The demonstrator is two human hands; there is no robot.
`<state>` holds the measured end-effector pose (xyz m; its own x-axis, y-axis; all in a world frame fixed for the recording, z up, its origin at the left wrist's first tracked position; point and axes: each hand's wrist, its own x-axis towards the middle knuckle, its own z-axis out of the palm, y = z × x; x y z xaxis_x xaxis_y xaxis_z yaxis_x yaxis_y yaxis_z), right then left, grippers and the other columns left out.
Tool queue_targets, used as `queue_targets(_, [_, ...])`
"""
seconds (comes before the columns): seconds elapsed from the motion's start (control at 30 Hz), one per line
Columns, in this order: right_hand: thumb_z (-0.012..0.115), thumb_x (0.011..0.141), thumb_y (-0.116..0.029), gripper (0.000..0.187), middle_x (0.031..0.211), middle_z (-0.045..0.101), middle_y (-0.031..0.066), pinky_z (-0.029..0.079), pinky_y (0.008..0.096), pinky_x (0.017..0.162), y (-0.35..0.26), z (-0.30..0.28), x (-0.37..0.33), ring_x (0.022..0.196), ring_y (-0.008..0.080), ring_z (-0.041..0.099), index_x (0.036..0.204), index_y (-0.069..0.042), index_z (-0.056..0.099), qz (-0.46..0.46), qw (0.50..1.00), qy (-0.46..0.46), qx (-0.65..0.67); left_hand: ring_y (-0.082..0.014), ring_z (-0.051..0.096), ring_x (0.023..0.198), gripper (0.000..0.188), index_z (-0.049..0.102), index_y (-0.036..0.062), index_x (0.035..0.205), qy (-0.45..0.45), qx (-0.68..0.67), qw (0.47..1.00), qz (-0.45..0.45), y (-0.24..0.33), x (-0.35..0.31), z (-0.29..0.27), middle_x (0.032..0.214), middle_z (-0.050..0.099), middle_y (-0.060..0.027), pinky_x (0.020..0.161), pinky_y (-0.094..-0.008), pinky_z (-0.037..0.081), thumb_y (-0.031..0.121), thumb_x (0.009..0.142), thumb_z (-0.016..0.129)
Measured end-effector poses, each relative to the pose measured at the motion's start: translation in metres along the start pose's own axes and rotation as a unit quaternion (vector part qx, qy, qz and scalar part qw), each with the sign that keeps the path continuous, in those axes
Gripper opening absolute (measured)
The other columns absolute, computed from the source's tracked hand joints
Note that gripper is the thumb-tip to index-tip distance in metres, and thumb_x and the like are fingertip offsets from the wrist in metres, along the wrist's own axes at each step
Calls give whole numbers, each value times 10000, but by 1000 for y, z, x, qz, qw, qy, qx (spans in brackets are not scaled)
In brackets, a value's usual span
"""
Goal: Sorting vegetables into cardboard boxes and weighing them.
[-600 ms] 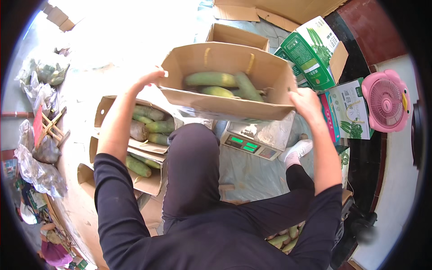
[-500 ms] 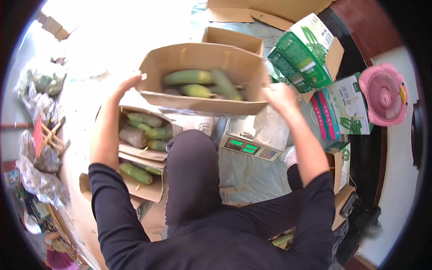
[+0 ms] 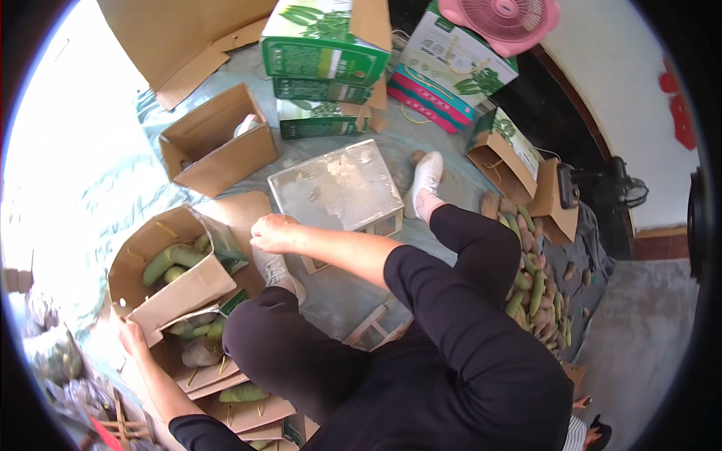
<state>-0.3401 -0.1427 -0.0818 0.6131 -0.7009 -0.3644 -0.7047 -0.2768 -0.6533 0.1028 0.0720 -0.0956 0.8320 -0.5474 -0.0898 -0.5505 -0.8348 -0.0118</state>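
Observation:
At the left, a cardboard box (image 3: 192, 301) stands tilted on other boxes, its top open, with thick long green vegetables (image 3: 174, 263) inside. My left hand (image 3: 134, 340) grips the box's near left corner. My right hand (image 3: 274, 233) is off the box, fingers curled with nothing visible in them, between the box and the scale. The scale (image 3: 338, 184) has a worn, stained metal top with nothing on it; my right forearm covers part of its near side. Below the tilted box, another open box (image 3: 192, 372) holds more of the green vegetables.
An open cardboard box (image 3: 218, 143) with something white inside stands beyond the scale. Green-and-white cartons (image 3: 323, 60) are stacked farther back, near a pink fan (image 3: 500, 22). Green and brownish vegetables (image 3: 538, 293) lie heaped at right. A person's hand (image 3: 581, 402) shows at lower right.
The box of green vegetables, held up in both hands in front of me, has moved to the left onto the other boxes. My right hand has let go of it. The view has turned.

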Motion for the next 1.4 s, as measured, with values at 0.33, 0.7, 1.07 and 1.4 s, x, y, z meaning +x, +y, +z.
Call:
queue_targets(0.33, [524,751,-203,212,894,655,175,503,425,763,125,-88,-94,862,350,625,838,-100,687,94,990,39,-98,-338,468,1185,500,439,33,1311,84,34,994,61,-46,-11,17,1308,474,-204,1005,-407,356,212,849,504])
queue_targets(0.7, [577,736,-206,178,876,655,141,486,424,730,207,-195,-218,832,315,622,824,-80,668,151,970,183,-55,-311,495,1132,402,541,34,1202,71,-34,982,169,102,-103,-62,1206,551,-164,986,-396,362,168,825,587])
queue_targets(1.07, [608,790,-186,166,812,645,59,488,347,605,331,-208,-314,725,177,622,909,-76,646,266,886,317,211,-277,537,1061,343,589,8,1109,-179,-149,832,504,310,-255,-190,1155,559,-141,903,-341,424,39,767,592])
queue_targets(1.4, [579,834,-174,163,873,574,13,459,326,597,427,-171,-345,722,174,572,990,-128,578,381,634,445,504,-344,550,1013,334,618,45,1078,-232,-33,826,512,346,-264,-143,1072,591,-170,896,-401,424,127,754,626])
